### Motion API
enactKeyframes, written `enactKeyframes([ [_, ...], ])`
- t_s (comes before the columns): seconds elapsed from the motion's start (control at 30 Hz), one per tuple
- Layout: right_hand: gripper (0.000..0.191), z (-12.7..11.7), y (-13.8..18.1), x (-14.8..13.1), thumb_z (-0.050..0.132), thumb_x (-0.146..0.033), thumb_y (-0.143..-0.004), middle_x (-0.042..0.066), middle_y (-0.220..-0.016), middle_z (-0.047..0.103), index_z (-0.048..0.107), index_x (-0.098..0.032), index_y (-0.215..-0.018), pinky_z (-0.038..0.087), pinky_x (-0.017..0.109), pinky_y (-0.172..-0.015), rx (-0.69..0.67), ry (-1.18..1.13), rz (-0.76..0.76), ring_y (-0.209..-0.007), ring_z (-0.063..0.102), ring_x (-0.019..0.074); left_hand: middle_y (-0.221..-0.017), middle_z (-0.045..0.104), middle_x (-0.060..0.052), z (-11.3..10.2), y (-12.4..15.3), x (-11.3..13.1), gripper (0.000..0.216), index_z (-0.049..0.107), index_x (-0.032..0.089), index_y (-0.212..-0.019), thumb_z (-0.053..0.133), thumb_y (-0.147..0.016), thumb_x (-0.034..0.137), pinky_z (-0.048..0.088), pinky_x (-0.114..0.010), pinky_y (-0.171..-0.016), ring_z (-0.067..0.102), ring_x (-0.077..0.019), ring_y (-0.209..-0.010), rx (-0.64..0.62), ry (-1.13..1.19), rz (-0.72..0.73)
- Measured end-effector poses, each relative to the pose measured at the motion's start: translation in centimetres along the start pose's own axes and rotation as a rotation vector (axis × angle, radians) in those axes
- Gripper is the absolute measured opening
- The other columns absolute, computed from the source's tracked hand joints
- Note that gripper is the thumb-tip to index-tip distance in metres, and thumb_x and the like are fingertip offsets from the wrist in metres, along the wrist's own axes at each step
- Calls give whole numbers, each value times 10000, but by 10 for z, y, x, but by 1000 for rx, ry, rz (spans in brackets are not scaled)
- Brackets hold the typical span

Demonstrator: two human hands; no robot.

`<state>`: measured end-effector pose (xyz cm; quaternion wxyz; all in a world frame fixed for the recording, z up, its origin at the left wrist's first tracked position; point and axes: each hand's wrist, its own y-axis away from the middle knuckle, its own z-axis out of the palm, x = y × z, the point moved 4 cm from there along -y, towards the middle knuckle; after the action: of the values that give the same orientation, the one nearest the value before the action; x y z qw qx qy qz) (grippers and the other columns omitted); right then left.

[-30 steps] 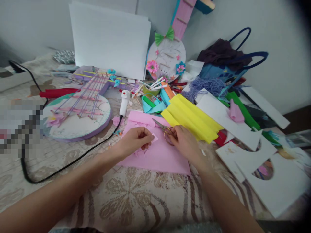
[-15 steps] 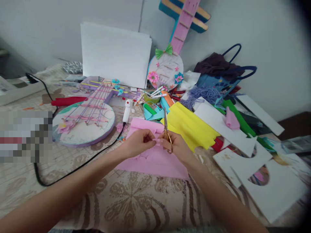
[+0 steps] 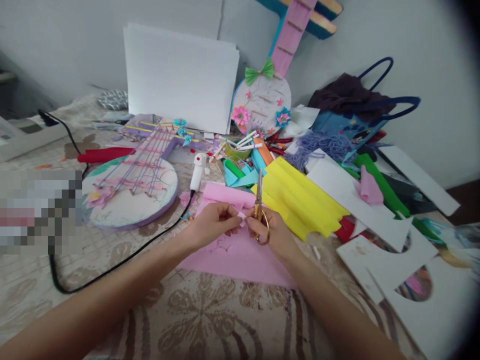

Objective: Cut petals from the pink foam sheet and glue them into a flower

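My left hand (image 3: 215, 224) is closed, thumb and fingers pinching a small pale-pink piece of paper (image 3: 242, 219). Gold-handled scissors (image 3: 258, 192) are in my right hand (image 3: 275, 231), blades pointing up and away from me. The right fingertips meet the same small piece; whether they grip it too is hard to make out. Both hands hover over a sheet of pink crepe paper (image 3: 240, 262), rolled at its far edge, with small cut bits lying on it.
A white glue gun (image 3: 197, 172) with a black cord lies left of the pink sheet, beside a round, stringed craft instrument (image 3: 150, 207). Yellow crepe paper (image 3: 303, 200), purple yarn (image 3: 318, 148) and cut white boards (image 3: 378, 265) crowd the right. White panels (image 3: 180, 75) stand behind.
The fingertips have drawn slightly apart, and more of the small pink piece shows, tilted. The right hand with the scissors has shifted a little right. The view has moved slightly.
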<state>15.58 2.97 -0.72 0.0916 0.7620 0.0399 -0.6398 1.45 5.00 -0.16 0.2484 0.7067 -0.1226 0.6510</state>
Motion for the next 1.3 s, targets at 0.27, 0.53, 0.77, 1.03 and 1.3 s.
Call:
enactKeyframes([
  [0.27, 354, 2, 10, 8, 421, -482, -856, -49, -480, 402, 472, -187, -666, 299, 231, -424, 14, -57, 37, -413, 356, 92, -612, 614, -4, -8, 0, 1, 161, 503, 137, -692, 601, -746, 254, 448, -242, -597, 573, -101, -588, 73, 183, -72],
  [0.53, 386, 16, 24, 4, 334, -509, -888, -31, -575, 401, 441, -187, -705, 278, 254, -495, -119, 152, 54, -533, 376, 118, -727, 636, -23, -13, 5, -1, 172, 475, 135, -709, 601, -770, 235, 487, -270, -716, 614, -105, -684, 164, 373, -46],
  [0.77, 431, 23, 26, 11, 360, -553, -849, -36, -533, 360, 390, -191, -618, 239, 253, -466, -117, 273, 48, -498, 354, 114, -713, 655, -21, -14, 7, -6, 181, 469, 140, -715, 612, -767, 237, 490, -265, -714, 632, -116, -689, 234, 473, -16],
  [1.03, 339, 21, 27, 16, 409, -458, -861, -45, -554, 355, 402, -187, -656, 234, 228, -460, -122, 323, 44, -504, 340, 99, -676, 632, -9, -11, 9, -8, 166, 481, 135, -698, 612, -762, 213, 475, -251, -693, 605, -102, -648, 239, 535, -29],
  [1.3, 332, 21, 28, 12, 416, -451, -856, -43, -542, 366, 404, -190, -652, 241, 221, -449, -127, 328, 45, -495, 347, 100, -682, 617, -11, -10, 10, -7, 156, 482, 135, -704, 603, -768, 210, 472, -255, -704, 596, -104, -655, 244, 543, -25],
])
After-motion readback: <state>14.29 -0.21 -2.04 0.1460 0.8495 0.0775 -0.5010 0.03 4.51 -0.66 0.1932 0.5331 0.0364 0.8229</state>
